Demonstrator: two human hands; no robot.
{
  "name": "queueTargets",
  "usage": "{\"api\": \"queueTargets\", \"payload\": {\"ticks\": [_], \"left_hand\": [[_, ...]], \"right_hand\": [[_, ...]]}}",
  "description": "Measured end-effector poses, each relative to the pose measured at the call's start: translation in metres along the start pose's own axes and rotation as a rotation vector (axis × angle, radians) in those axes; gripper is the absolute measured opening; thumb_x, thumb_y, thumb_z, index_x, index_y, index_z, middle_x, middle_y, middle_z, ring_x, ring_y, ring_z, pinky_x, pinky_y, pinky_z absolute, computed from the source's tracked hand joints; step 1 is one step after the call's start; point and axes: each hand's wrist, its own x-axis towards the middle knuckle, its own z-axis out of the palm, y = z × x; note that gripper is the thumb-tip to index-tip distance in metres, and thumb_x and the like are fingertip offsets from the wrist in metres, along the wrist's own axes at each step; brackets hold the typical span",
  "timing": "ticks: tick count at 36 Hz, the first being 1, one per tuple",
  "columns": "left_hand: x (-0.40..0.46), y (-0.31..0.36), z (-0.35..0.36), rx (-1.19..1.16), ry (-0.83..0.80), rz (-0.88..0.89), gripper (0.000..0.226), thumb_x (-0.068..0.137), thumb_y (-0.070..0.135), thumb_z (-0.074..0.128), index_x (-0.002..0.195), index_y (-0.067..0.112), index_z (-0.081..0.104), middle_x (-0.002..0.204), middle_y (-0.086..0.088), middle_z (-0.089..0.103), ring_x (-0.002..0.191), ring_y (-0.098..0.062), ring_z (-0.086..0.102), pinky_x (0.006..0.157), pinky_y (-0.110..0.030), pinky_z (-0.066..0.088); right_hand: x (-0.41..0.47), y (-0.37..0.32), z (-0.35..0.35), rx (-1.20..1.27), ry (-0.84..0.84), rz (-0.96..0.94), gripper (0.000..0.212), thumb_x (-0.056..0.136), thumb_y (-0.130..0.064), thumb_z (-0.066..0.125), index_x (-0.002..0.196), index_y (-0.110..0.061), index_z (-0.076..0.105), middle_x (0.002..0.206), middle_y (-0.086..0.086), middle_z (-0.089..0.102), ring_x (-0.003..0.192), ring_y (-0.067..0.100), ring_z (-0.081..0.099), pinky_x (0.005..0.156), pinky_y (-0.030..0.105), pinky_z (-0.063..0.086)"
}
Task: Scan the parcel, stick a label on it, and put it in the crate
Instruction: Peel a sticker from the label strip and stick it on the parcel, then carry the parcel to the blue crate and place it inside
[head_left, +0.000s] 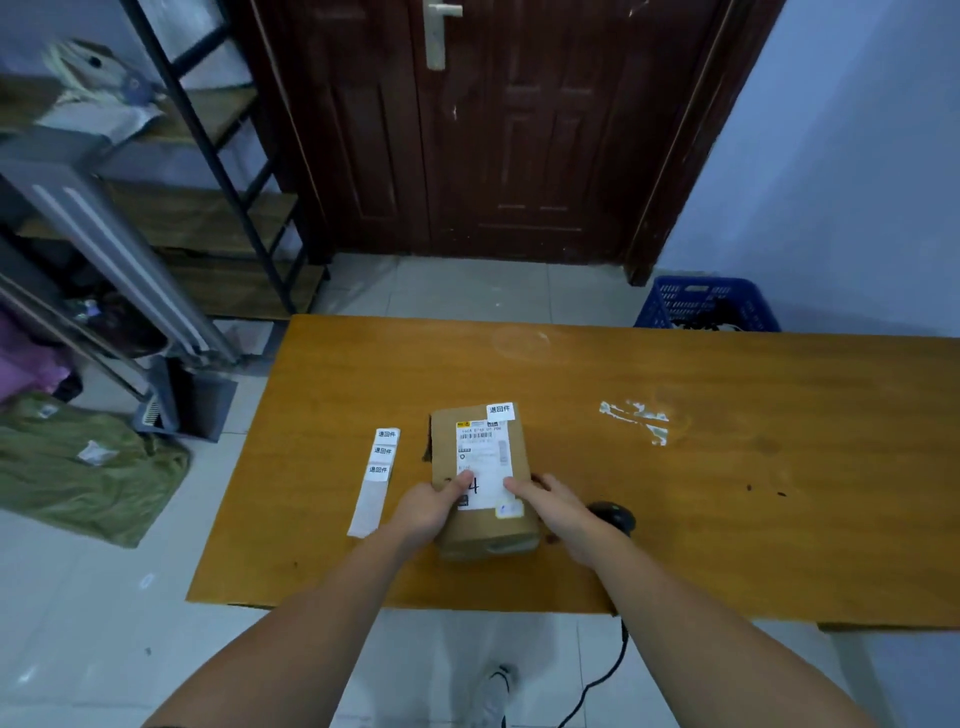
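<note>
The parcel (480, 480) was seen lying flat on the bench (675, 519), near its front edge and left of the middle. It was held from both sides: the left hand (426, 512) was closed on its left flank with the thumb laid across the top, and the right hand (558, 506) was closed on its right flank, thumb likewise on top.

The parcel was judged to be a small, light carton of plain brown cardboard, stiff enough to keep its shape yet dented at the near end and torn at the far left corner, so a hard squeeze would be ill advised. Its faces looked matte and unlikely to slip. The long side walls, where the hands already were, were judged the best place to take hold, with the glossy shipping label (483, 462) on top left uncovered.

A small white return sticker (500, 410) was seen at the parcel's far right corner, partly overhanging the edge. A strip of stickers (374, 478) on pale backing paper lay just beside the parcel, toward the bench's left edge. A black scanner (615, 517), rounded and smooth, rested near the front edge behind the right hand, its cable hanging off the bench. The blue crate (706, 304), of latticed plastic, stood on the floor beyond the far edge.
</note>
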Motion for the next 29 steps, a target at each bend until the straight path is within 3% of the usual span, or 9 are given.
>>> {"api": "queueTargets", "payload": {"ticks": [2,5,8,12,17,20,23,26,29], "left_hand": [[-0.007,0.015,-0.012,0.009,0.065,0.048,0.064,0.082,0.074,0.062,0.111,0.017,0.069,0.111,-0.005,0.073,0.091,-0.019,0.07,0.081,-0.035,0.058],[-0.024,0.039,-0.04,0.0,0.175,0.122,0.076,0.079,0.081,0.059,0.117,0.016,0.067,0.11,-0.003,0.072,0.096,-0.023,0.07,0.088,-0.044,0.059],[-0.049,0.061,-0.079,-0.121,0.227,0.197,0.072,0.083,0.076,0.059,0.123,0.017,0.066,0.107,0.001,0.071,0.097,-0.021,0.069,0.087,-0.041,0.059],[-0.094,0.076,-0.143,-0.391,0.223,0.231,0.062,0.085,0.064,0.068,0.127,0.018,0.064,0.111,-0.001,0.074,0.098,-0.024,0.071,0.076,-0.038,0.056],[-0.167,0.069,-0.227,-0.546,0.251,0.293,0.051,0.081,0.063,0.071,0.125,0.037,0.065,0.115,0.003,0.077,0.103,-0.022,0.072,0.084,-0.042,0.057],[-0.21,0.048,-0.272,-0.574,0.324,0.329,0.05,0.081,0.065,0.068,0.126,0.044,0.061,0.114,0.008,0.077,0.104,-0.02,0.073,0.094,-0.047,0.056],[-0.252,0.021,-0.312,-0.61,0.43,0.343,0.052,0.083,0.065,0.066,0.128,0.042,0.059,0.105,0.006,0.08,0.09,-0.019,0.077,0.08,-0.04,0.062],[-0.294,-0.008,-0.348,-0.666,0.518,0.341,0.053,0.082,0.062,0.068,0.129,0.039,0.06,0.105,0.001,0.08,0.091,-0.022,0.078,0.071,-0.038,0.062],[-0.331,-0.038,-0.381,-0.691,0.604,0.357,0.054,0.085,0.058,0.068,0.132,0.034,0.058,0.111,-0.002,0.079,0.096,-0.024,0.076,0.072,-0.035,0.059]], "right_hand": [[-0.006,-0.018,0.005,0.107,-0.018,-0.024,0.076,0.075,-0.056,0.079,0.14,-0.038,0.043,0.122,-0.004,0.07,0.108,0.023,0.069,0.092,0.048,0.057],[-0.017,-0.054,0.02,0.157,-0.039,-0.117,0.084,0.07,-0.058,0.077,0.142,-0.038,0.039,0.119,-0.001,0.074,0.102,0.025,0.075,0.076,0.043,0.062],[-0.034,-0.099,0.046,0.131,-0.061,-0.252,0.08,0.071,-0.062,0.077,0.14,-0.036,0.047,0.115,-0.002,0.078,0.091,0.021,0.08,0.066,0.035,0.063],[-0.067,-0.16,0.096,0.082,-0.147,-0.377,0.067,0.069,-0.065,0.073,0.129,-0.038,0.062,0.108,-0.006,0.082,0.093,0.02,0.08,0.07,0.038,0.063],[-0.111,-0.216,0.172,0.022,-0.307,-0.423,0.049,0.075,-0.062,0.071,0.112,-0.029,0.076,0.104,0.001,0.083,0.085,0.018,0.081,0.066,0.032,0.062],[-0.137,-0.239,0.226,-0.027,-0.414,-0.46,0.05,0.081,-0.059,0.07,0.12,-0.028,0.074,0.111,0.004,0.082,0.092,0.022,0.08,0.077,0.037,0.062],[-0.162,-0.252,0.286,-0.07,-0.53,-0.453,0.048,0.082,-0.058,0.069,0.118,-0.028,0.077,0.111,0.006,0.081,0.088,0.023,0.08,0.073,0.036,0.064],[-0.191,-0.258,0.346,-0.123,-0.663,-0.438,0.044,0.08,-0.062,0.067,0.106,-0.03,0.082,0.115,0.01,0.08,0.093,0.028,0.076,0.096,0.047,0.057],[-0.213,-0.26,0.4,-0.165,-0.76,-0.427,0.045,0.079,-0.061,0.068,0.105,-0.027,0.084,0.113,0.012,0.08,0.087,0.028,0.079,0.076,0.041,0.065]]}}
